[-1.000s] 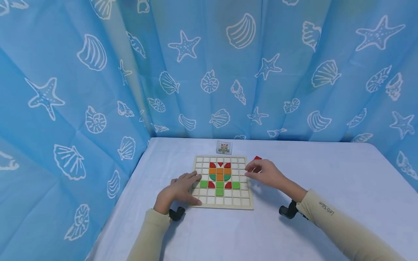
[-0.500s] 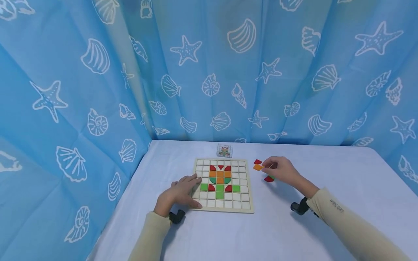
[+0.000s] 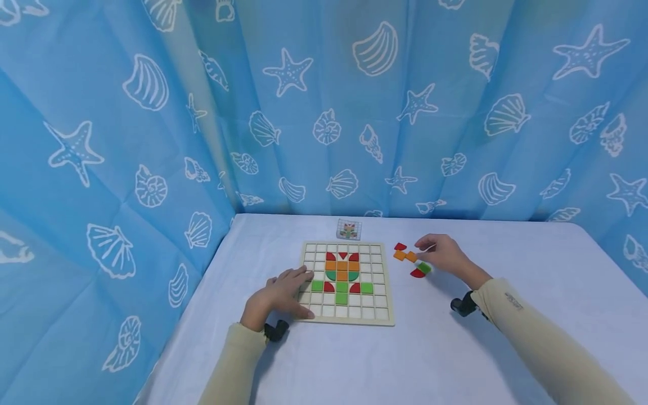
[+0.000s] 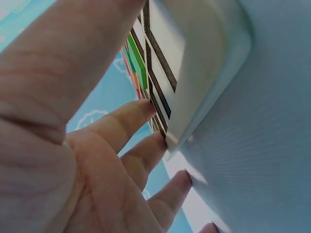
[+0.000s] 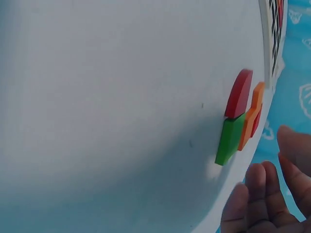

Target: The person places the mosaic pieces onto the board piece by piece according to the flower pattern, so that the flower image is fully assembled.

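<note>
My left hand [image 3: 280, 293] rests on the left edge of a square wooden grid board [image 3: 352, 321], fingers spread along its rim. In the left wrist view the fingertips touch the board [image 4: 194, 73] at its side. Red, orange and green tiles form a flower pattern in the grid. Right of the board lies a loose cluster: a red tile [image 3: 400, 246], two orange tiles [image 3: 400, 255], a green tile [image 3: 424, 268] and another red tile [image 3: 417, 273]. Just beside them hovers my right hand [image 3: 442, 256], its fingers loosely bent, with nothing seen between them.
A small picture card [image 3: 349, 229] showing a similar flower lies behind the board. White cloth [image 3: 349, 360] covers the table, and a blue shell-patterned curtain [image 3: 324, 163] hangs behind it and along the left.
My right hand has moved from the board's right edge out to the loose tiles, then slightly back from them, uncovering more of the cluster. The left hand stays on the board.
</note>
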{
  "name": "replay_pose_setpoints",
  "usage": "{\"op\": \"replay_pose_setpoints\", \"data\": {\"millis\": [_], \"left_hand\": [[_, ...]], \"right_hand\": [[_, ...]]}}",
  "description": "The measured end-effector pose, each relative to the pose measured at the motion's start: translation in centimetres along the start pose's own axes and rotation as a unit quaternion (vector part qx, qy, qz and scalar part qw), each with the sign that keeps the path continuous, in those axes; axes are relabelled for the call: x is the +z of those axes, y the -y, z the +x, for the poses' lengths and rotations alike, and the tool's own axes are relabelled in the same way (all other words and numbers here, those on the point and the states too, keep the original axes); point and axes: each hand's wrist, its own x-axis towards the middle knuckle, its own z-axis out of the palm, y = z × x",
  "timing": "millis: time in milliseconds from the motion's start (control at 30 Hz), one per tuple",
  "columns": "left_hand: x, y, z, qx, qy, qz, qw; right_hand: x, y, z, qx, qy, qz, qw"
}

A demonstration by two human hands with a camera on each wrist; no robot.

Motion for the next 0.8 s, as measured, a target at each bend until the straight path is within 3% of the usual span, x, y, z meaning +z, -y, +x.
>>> {"op": "replay_pose_setpoints", "data": {"millis": [200, 367, 800], "left_hand": [[-0.1, 0.0, -0.1, 0.005, -0.007, 0.001, 1.0], [0.0, 0.0, 0.0, 0.012, -0.007, 0.003, 0.9999], [0.0, 0.1, 0.3, 0.011, -0.002, 0.004, 0.9999]], "right_hand": [[0.7, -0.2, 1.4, 0.038, 0.041, 0.002, 0.9984], [1.1, -0.4, 2.1, 0.063, 0.051, -0.009, 0.9967], [1.5, -0.8, 2.8, 0.058, 0.048, -0.035, 0.9966]]}}
